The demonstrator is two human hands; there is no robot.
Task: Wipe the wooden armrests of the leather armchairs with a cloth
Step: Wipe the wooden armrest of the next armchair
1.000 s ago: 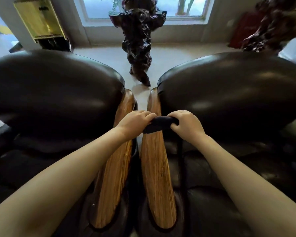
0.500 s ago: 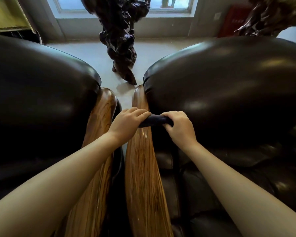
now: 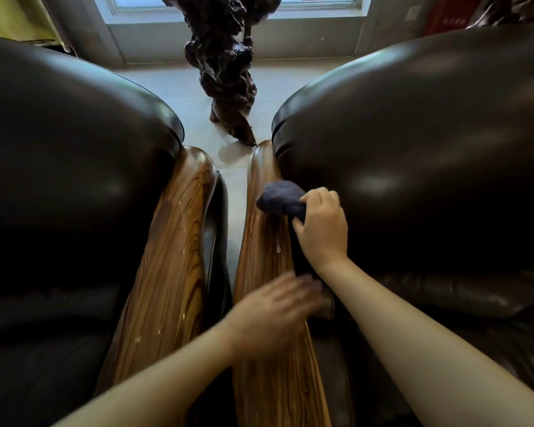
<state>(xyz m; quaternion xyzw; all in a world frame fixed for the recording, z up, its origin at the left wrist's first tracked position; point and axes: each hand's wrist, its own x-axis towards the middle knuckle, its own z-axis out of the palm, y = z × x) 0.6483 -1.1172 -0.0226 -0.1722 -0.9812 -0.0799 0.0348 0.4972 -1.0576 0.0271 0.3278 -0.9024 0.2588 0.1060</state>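
Observation:
Two dark leather armchairs stand side by side, the left armchair (image 3: 68, 167) and the right armchair (image 3: 429, 155). Each has a striped wooden armrest facing the narrow gap: the left armrest (image 3: 170, 266) and the right armrest (image 3: 259, 248). My right hand (image 3: 321, 226) grips a bunched dark blue cloth (image 3: 279, 200) that rests on the far part of the right armrest, against the leather. My left hand (image 3: 275, 309) is blurred, fingers spread, holding nothing, over the middle of the right armrest.
A dark gnarled wooden sculpture (image 3: 225, 66) stands on the pale floor (image 3: 173, 84) just beyond the gap between the chairs. A window wall (image 3: 305, 29) runs along the back. A red object (image 3: 444, 13) sits at the far right, a yellowish panel (image 3: 10, 16) at the far left.
My left hand has let go of the cloth and pulled back toward me along the right armrest. My right hand keeps the cloth, now bunched.

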